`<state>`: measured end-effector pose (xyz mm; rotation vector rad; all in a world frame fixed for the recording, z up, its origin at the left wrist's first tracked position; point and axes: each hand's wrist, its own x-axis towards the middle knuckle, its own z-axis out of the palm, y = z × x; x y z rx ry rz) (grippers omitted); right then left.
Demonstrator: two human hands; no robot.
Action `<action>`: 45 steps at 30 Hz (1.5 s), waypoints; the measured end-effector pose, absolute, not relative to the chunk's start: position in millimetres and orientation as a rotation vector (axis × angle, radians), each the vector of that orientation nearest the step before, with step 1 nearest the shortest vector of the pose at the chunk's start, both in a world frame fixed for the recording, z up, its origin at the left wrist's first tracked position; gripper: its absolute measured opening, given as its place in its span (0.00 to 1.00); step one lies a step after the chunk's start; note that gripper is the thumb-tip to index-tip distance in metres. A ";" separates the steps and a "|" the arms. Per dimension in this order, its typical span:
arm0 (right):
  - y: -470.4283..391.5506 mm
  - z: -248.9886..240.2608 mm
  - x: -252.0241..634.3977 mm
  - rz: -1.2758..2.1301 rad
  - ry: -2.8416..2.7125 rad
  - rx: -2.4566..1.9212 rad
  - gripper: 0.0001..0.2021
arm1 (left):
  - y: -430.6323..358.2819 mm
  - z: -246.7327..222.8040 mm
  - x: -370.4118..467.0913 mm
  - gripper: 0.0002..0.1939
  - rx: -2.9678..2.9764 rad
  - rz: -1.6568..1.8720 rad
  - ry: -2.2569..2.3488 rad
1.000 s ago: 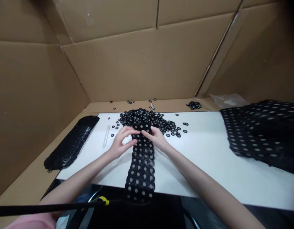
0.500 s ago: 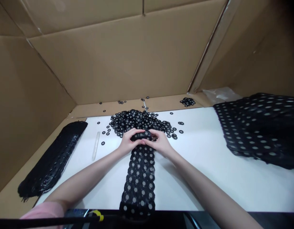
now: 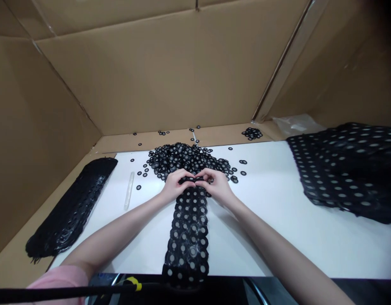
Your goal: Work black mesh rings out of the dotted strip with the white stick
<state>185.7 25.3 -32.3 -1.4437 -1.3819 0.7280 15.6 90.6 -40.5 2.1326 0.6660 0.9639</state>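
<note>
A black strip with rows of pale round spots [image 3: 187, 231] runs from the white table's front edge away from me. Its far end is bunched up between my two hands. My left hand [image 3: 174, 185] pinches that end from the left, thumb below and fingers above. From the right, my right hand [image 3: 216, 185] pinches the same end, and the fingertips of both hands meet. Just beyond my fingers lies a heap of loose black rings [image 3: 182, 156], with several single rings scattered about it.
A bundle of black sheets [image 3: 71, 207] lies at the left, beside a clear narrow stick [image 3: 129, 190]. A large black spotted sheet [image 3: 344, 173] covers the right side. A small ring pile [image 3: 252, 134] and a plastic bag [image 3: 297, 123] sit at the back, before cardboard walls [image 3: 151, 76].
My fingertips have come together over the strip's far end, and the rolled edge between them now looks flatter. The whole view has shifted slightly.
</note>
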 end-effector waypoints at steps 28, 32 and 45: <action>30.6 -44.2 174.6 0.775 -1.209 -1.355 0.03 | 93.4 -42.4 18.7 0.05 2.243 0.973 0.686; 29.8 -41.8 175.8 0.783 -1.201 -1.368 0.05 | 86.9 -31.0 15.4 0.13 2.401 1.177 0.797; 24.2 -38.6 174.5 0.697 -1.293 -1.343 0.35 | 102.6 -21.9 29.1 0.10 2.626 0.795 0.638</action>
